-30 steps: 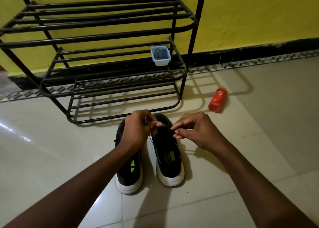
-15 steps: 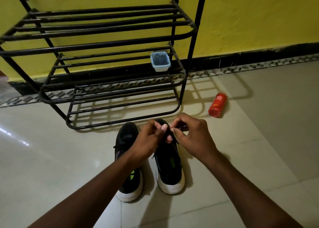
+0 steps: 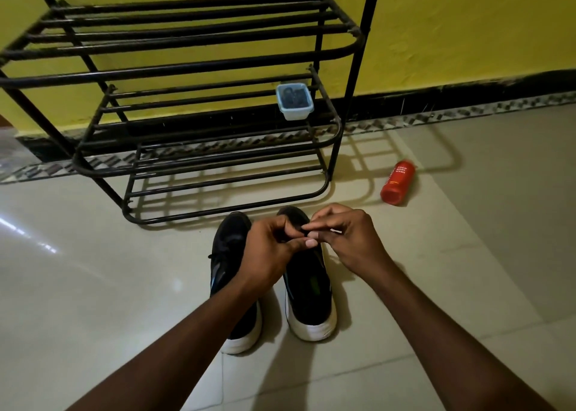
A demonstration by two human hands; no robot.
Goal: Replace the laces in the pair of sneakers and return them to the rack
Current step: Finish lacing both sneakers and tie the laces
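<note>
Two black sneakers with white soles stand side by side on the floor, toes toward the rack: the left sneaker (image 3: 229, 255) and the right sneaker (image 3: 308, 295). Over the front of the right sneaker, my left hand (image 3: 271, 251) and my right hand (image 3: 349, 239) meet, both pinching a black lace (image 3: 304, 231) between fingertips. The lace is mostly hidden by my fingers. The black metal shoe rack (image 3: 193, 68) stands just beyond the sneakers against the yellow wall.
A small pale-blue plastic container (image 3: 294, 100) with dark contents sits on the rack's middle shelf at the right. A red bottle (image 3: 398, 182) lies on the tiled floor to the right of the rack.
My hands have drawn closer together over the right sneaker's front. The left hand has shifted right off the left sneaker, which now shows its toe.
</note>
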